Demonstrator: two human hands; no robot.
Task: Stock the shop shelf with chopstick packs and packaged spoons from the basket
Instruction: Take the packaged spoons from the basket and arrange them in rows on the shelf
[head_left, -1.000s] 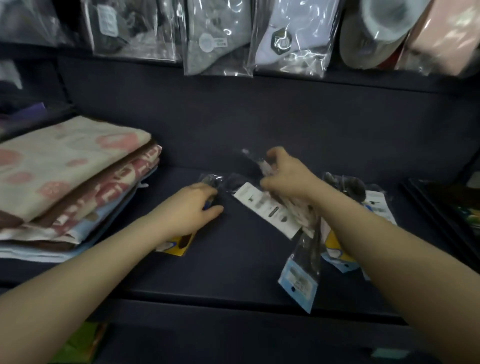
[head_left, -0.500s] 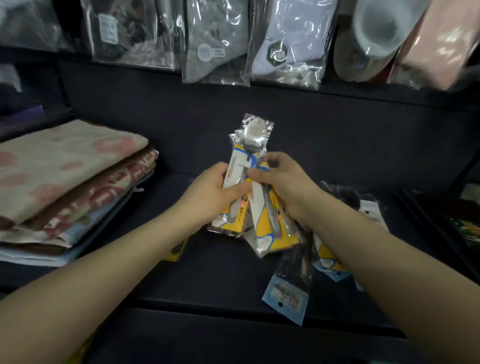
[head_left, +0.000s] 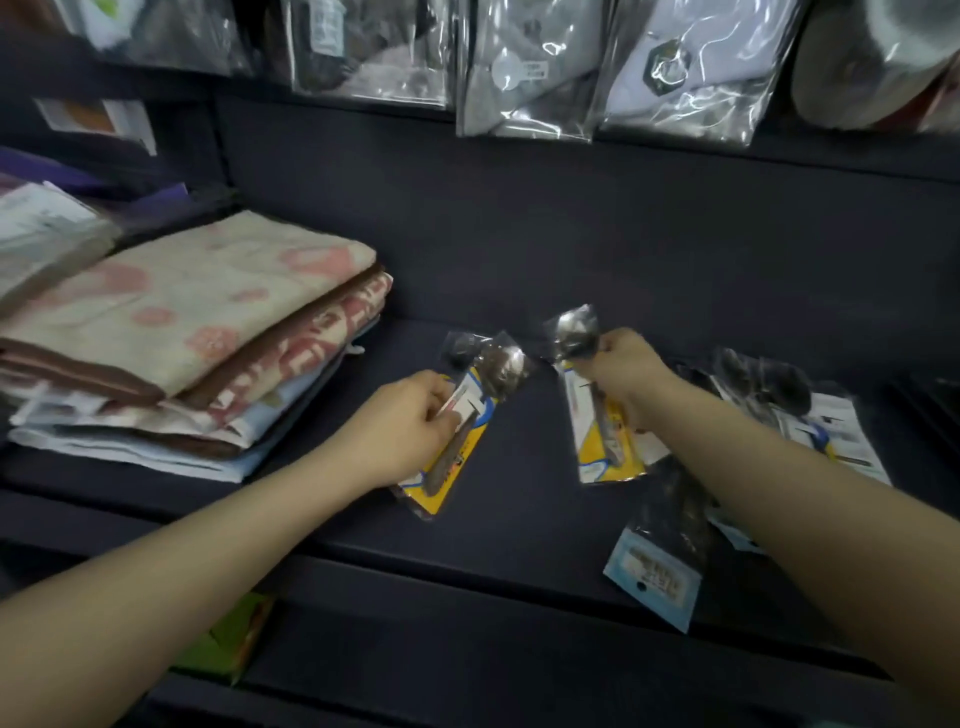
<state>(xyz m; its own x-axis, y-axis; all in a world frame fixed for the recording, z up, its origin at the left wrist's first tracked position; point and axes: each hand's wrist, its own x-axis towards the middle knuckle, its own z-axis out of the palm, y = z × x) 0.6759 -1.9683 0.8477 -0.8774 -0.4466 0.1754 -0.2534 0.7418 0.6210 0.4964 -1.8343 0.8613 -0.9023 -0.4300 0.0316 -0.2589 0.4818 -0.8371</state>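
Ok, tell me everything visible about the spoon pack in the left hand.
The spoon pack is a clear plastic sleeve over a yellow, blue-edged backing card, holding a metal spoon with its bowl toward the shelf's back. It lies slanted on the dark shelf. The left hand grips its white label area.

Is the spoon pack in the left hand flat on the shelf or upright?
Flat. The spoon pack lies along the shelf, bowl end toward the back, left hand pinching its card.

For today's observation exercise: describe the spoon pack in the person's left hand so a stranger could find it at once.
Start at the folded towel stack on the dark shelf. Just right of it, the left hand pins a yellow-backed spoon pack. Unlike the right hand's pack, it sits nearest the towels.
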